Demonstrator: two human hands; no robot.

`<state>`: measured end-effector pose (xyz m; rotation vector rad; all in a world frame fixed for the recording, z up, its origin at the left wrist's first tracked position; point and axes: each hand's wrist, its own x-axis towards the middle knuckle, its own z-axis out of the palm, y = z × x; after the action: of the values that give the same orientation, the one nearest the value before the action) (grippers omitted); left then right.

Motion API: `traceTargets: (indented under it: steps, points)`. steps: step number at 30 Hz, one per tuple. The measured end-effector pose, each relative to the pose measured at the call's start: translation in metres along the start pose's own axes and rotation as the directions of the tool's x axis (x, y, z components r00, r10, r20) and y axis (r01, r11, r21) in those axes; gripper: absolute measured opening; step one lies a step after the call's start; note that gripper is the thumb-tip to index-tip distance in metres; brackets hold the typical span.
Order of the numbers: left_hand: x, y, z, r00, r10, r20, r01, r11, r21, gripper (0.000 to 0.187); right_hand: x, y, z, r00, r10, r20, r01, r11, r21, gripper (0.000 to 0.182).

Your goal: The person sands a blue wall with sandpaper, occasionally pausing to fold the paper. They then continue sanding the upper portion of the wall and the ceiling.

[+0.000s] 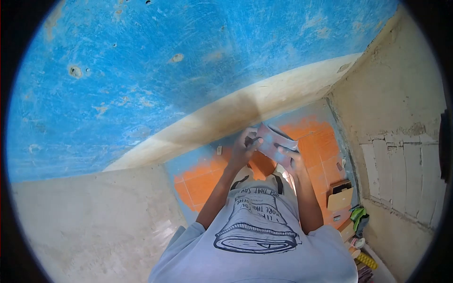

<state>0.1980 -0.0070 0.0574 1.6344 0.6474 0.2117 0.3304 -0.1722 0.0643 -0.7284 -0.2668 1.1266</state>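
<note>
Both hands hold a curled sheet of sandpaper (272, 142), pinkish-grey with bluish smears, in front of my body. My left hand (247, 145) grips its left end, with the thumb pressed on the face. At the lower right part, my right hand (291, 159) is closed on the same sheet, its thumb lying over the surface. The top edge of the sheet bends over, leaving a dark hollow along it. Fingers behind the sheet are partly hidden.
A scuffed blue wall (155, 70) with a pale lower band rises ahead. Bluish dust coats the orange tiled floor (203, 177) along the walls. At right lie an open cardboard box (339, 198), a green-and-grey cloth (359, 219) and a yellow object (367, 260).
</note>
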Motion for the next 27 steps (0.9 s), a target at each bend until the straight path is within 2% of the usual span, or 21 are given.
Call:
traceTargets:
  steps: [3,6,9,12,15,17,18,19,21,22,23,26,27]
  points:
    - [0.008,-0.003,-0.031,0.987,0.154,-0.041,-0.159,0.978,-0.139,0.029,0.012,0.014,0.021,0.985,0.017,-0.169,-0.059,0.968,-0.244,0.057]
    - [0.013,-0.014,-0.068,0.981,0.178,-0.074,-0.175,0.984,0.042,0.031,0.03,0.051,0.022,0.963,0.042,-0.265,-0.129,0.938,-0.322,0.03]
    - [0.011,-0.013,-0.098,0.961,0.243,-0.132,-0.246,0.969,-0.005,0.037,0.057,0.082,0.041,0.979,0.001,-0.204,-0.091,0.897,-0.433,0.031]
    - [0.005,-0.006,-0.125,0.939,0.28,-0.197,-0.275,0.96,0.055,0.039,0.073,0.091,0.076,0.977,-0.041,-0.211,-0.055,0.903,-0.426,0.032]
    - [0.0,-0.012,-0.159,0.884,0.342,-0.319,-0.281,0.933,0.223,0.034,0.097,0.087,0.084,0.944,-0.075,-0.321,-0.08,0.893,-0.443,0.036]
    - [0.001,-0.008,-0.18,0.793,0.454,-0.406,-0.33,0.88,0.341,0.035,0.12,0.051,0.13,0.888,-0.192,-0.417,-0.097,0.809,-0.58,0.049]
    - [-0.001,0.003,-0.188,0.721,0.533,-0.443,-0.365,0.836,0.41,0.036,0.137,0.039,0.152,0.871,-0.45,-0.197,0.221,0.716,-0.662,0.055]
    - [-0.001,0.008,-0.194,0.642,0.604,-0.473,-0.389,0.787,0.478,0.037,0.154,0.033,0.167,0.75,-0.66,0.039,0.51,0.54,-0.669,0.064]
    - [0.007,0.005,-0.202,0.533,0.673,-0.513,-0.365,0.729,0.579,0.043,0.187,0.032,0.165,0.74,-0.648,0.178,0.511,0.37,-0.776,0.071]
    - [0.01,0.004,-0.206,0.475,0.707,-0.524,-0.347,0.698,0.626,0.046,0.201,0.042,0.171,0.721,-0.663,0.201,0.484,0.275,-0.831,0.071]
    - [0.013,0.006,-0.21,0.472,0.712,-0.52,-0.3,0.684,0.665,0.05,0.214,0.05,0.181,0.703,-0.676,0.223,0.448,0.177,-0.876,0.072]
    - [0.014,0.006,-0.213,0.461,0.704,-0.54,-0.181,0.67,0.72,0.065,0.217,0.082,0.214,0.777,-0.537,0.328,0.363,-0.043,-0.931,0.079]
    - [0.015,0.005,-0.216,0.456,0.694,-0.557,-0.167,0.681,0.713,0.07,0.22,0.067,0.216,0.813,-0.518,0.265,0.303,-0.012,-0.953,0.088]
